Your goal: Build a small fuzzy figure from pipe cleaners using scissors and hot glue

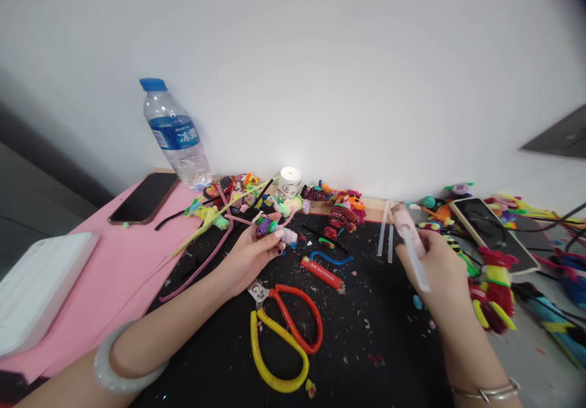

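Between the thumb and fingers of my left hand (251, 256) is a small pipe-cleaner figure (284, 236) in pale pink, purple and green. My right hand (437, 267) is wrapped round a pink glue gun (403, 220), and a clear glue stick (415, 264) sticks out of its back end. The gun is well to the right of the figure, apart from it. Below my left hand lie scissors (255, 347) with one red and one yellow handle. A red lighter (323, 272) and a bent blue pipe cleaner (332, 260) rest between my hands.
Loose glue sticks (383, 237) lie near the wall. Pipe-cleaner figures (343, 218) line the back around a white paper roll (290, 182). Left stand a water bottle (176, 133), a phone (144, 197) and a white box (43, 286). Another phone (494, 234) lies right among cables.
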{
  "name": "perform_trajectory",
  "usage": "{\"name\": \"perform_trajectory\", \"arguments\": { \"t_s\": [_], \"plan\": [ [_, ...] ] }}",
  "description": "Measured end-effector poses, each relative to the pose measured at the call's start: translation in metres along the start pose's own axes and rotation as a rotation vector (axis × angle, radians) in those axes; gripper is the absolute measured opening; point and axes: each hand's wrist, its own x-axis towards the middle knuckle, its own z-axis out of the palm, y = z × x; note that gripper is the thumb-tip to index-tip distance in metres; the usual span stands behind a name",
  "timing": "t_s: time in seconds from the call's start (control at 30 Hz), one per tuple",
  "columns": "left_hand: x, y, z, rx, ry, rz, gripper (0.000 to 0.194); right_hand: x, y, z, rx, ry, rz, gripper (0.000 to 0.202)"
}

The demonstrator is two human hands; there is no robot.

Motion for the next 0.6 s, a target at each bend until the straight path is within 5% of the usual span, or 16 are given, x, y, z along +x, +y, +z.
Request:
{"name": "perform_trajectory", "arguments": {
  "t_s": [0.13, 0.3, 0.37, 0.6],
  "plan": [
    [-0.003, 0.001, 0.004, 0.037, 0.003, 0.005, 0.041, -0.01, -0.006, 0.0, 0.351, 0.166, -0.06, 0.031],
    [-0.005, 0.002, 0.007, 0.081, 0.007, 0.02, 0.032, -0.025, -0.006, 0.02, 0.82, -0.186, -0.327, 0.026],
    [-0.005, 0.002, 0.008, 0.091, 0.011, 0.032, 0.027, -0.031, -0.008, 0.028, 0.935, -0.341, -0.331, 0.028],
    [-0.005, 0.002, 0.008, 0.127, 0.058, 0.05, 0.035, -0.044, -0.015, 0.041, 0.851, -0.583, -0.406, 0.02]
  ]
}}
